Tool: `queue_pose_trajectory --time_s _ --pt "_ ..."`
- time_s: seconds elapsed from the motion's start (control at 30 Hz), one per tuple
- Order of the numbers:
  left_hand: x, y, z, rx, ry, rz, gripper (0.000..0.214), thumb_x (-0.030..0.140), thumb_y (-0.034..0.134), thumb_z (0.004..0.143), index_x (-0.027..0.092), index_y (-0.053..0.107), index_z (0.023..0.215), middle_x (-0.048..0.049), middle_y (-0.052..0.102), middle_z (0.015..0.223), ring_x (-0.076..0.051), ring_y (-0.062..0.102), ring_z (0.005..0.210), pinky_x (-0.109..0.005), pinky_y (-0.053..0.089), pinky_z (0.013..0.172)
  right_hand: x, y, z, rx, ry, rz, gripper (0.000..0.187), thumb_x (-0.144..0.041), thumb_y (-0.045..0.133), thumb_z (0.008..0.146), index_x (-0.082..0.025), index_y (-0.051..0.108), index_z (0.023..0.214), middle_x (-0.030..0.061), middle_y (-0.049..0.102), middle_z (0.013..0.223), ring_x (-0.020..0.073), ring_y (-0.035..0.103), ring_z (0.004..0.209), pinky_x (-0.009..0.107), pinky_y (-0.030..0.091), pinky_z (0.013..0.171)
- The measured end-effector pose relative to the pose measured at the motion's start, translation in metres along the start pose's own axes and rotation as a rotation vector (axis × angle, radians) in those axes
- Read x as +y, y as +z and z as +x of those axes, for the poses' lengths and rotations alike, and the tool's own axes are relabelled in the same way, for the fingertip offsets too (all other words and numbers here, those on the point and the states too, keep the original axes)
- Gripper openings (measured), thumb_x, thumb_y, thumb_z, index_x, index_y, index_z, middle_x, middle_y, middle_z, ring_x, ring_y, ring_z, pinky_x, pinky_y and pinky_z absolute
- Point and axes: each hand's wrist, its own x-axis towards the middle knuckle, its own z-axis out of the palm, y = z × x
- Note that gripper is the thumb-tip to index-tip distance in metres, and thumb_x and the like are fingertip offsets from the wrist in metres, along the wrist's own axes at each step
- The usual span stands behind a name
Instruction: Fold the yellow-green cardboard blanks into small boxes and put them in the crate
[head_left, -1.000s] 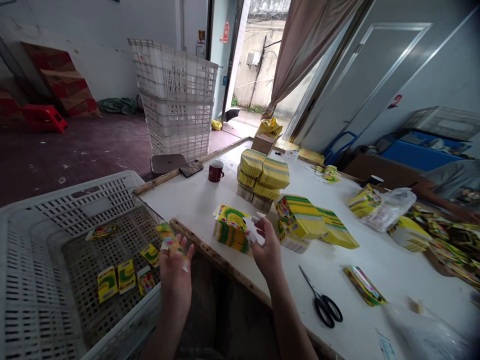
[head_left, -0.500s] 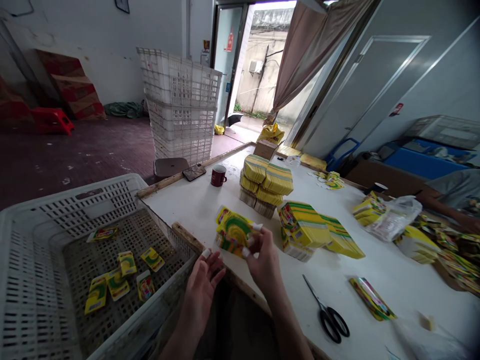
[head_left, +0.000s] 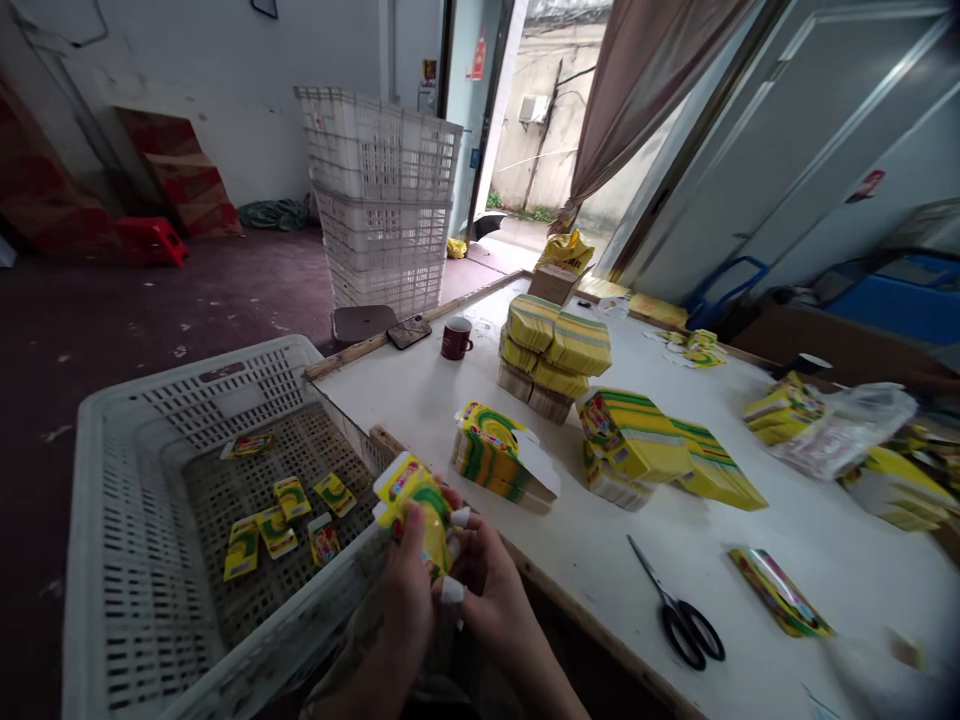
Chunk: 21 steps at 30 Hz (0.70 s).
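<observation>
1. Pale walls and a dark red floor surround a white table [head_left: 360,403]; clock directions run from the yellow-green carton [head_left: 430,498] in the worker's hands, twelve being straight ahead.
2. That carton is tilted in front of the worker, above the table's near edge, its flaps toward ten o'clock.
3. The left hand [head_left: 405,592] holds it, thumb pressed across the printed face.
4. The right hand [head_left: 487,580], with white covers on two fingertips, curls at the carton's near end; I can't tell whether those fingers pinch it.
5. Toward nine, a white plastic crate [head_left: 142,455] has several loose cartons [head_left: 276,532] on its floor.
6. Between one and two, a stack of cartons [head_left: 491,455] stands on the table, with larger bundles [head_left: 634,440] at two.
7. Near twelve, I see a dark red mug [head_left: 454,342] beside a phone [head_left: 409,332].
8. Around four, black-handled scissors [head_left: 686,622] lie open.
</observation>
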Motion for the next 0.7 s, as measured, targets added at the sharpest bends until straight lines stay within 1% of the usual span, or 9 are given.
queue_pose_trajectory --time_s 0.07,0.13,0.23,0.33,0.4,0.47,0.53,0.6,0.7 --pt "-0.005 -0.003 -0.001 -0.081 0.033 0.093 0.044 0.055 0.062 0.081 0.016 0.070 0.098 -0.0099 0.072 0.101 -0.025 0.066 0.104 -0.036 0.052 0.095 0.002 -0.004 0.002 0.036 -0.007 0.004 0.054 -0.025 0.079 0.068 -0.026 0.049 0.113 -0.0041 0.054 0.080 0.0107 0.052 0.066 0.023 0.042 0.059" --pt "-0.008 -0.005 -0.003 -0.145 0.116 0.210 0.045 0.054 0.057 0.085 0.016 0.070 0.104 -0.0115 0.070 0.112 -0.026 0.061 0.114 -0.037 0.046 0.102 0.001 -0.009 0.002 0.061 -0.009 -0.055 0.054 -0.026 0.076 0.070 -0.025 0.047 0.116 -0.0022 0.057 0.084 0.0120 0.054 0.068 0.024 0.044 0.062" --pt "-0.010 -0.005 -0.008 -0.205 0.213 0.368 0.048 0.056 0.055 0.085 0.016 0.071 0.106 -0.0124 0.071 0.112 -0.027 0.060 0.116 -0.039 0.044 0.105 -0.003 -0.015 0.000 0.113 -0.028 -0.234 0.049 -0.023 0.071 0.072 -0.023 0.048 0.115 -0.0028 0.057 0.078 0.0122 0.053 0.064 0.024 0.043 0.058" --pt "-0.011 -0.005 -0.009 -0.253 0.245 0.448 0.047 0.057 0.058 0.082 0.016 0.071 0.102 -0.0124 0.073 0.103 -0.028 0.062 0.113 -0.040 0.044 0.105 -0.008 -0.018 -0.001 0.177 -0.066 -0.396 0.047 -0.016 0.070 0.070 -0.023 0.050 0.111 -0.0068 0.051 0.066 0.0105 0.048 0.057 0.022 0.039 0.054" --pt "-0.012 -0.007 -0.006 -0.252 0.219 0.441 0.046 0.057 0.058 0.082 0.017 0.072 0.100 -0.0122 0.073 0.100 -0.028 0.062 0.112 -0.040 0.044 0.104 -0.009 -0.020 0.000 0.141 -0.057 -0.293 0.049 -0.019 0.071 0.072 -0.025 0.048 0.115 -0.0058 0.054 0.069 0.0114 0.052 0.061 0.024 0.043 0.058" --pt "-0.013 -0.009 -0.002 -0.239 0.187 0.411 0.045 0.058 0.058 0.081 0.018 0.072 0.097 -0.0116 0.073 0.098 -0.028 0.062 0.112 -0.040 0.044 0.104 -0.011 -0.021 0.002 0.062 -0.003 -0.071 0.056 -0.027 0.073 0.074 -0.026 0.044 0.122 -0.0021 0.060 0.080 0.0137 0.058 0.072 0.027 0.048 0.067" --pt "-0.013 -0.010 0.001 -0.222 0.163 0.357 0.044 0.058 0.058 0.081 0.019 0.071 0.097 -0.0109 0.072 0.097 -0.027 0.061 0.111 -0.039 0.045 0.102 -0.012 -0.021 0.005 0.004 0.052 0.088 0.065 -0.032 0.076 0.074 -0.028 0.041 0.128 0.0011 0.063 0.092 0.0152 0.062 0.083 0.030 0.049 0.077" --pt "-0.013 -0.009 0.002 -0.195 0.117 0.253 0.044 0.058 0.058 0.082 0.019 0.069 0.098 -0.0098 0.071 0.097 -0.026 0.063 0.106 -0.037 0.048 0.097 -0.013 -0.019 0.005 -0.019 0.076 0.131 0.069 -0.031 0.078 0.073 -0.029 0.040 0.130 0.0020 0.063 0.097 0.0151 0.062 0.086 0.030 0.048 0.080" --pt "-0.010 -0.007 0.003 -0.125 0.018 0.061 0.043 0.059 0.057 0.081 0.020 0.066 0.094 -0.0060 0.068 0.090 -0.021 0.065 0.089 -0.032 0.054 0.081 -0.013 -0.010 0.002 -0.050 0.100 0.121 0.069 -0.030 0.080 0.072 -0.028 0.040 0.129 0.0016 0.062 0.096 0.0148 0.061 0.084 0.029 0.048 0.077"
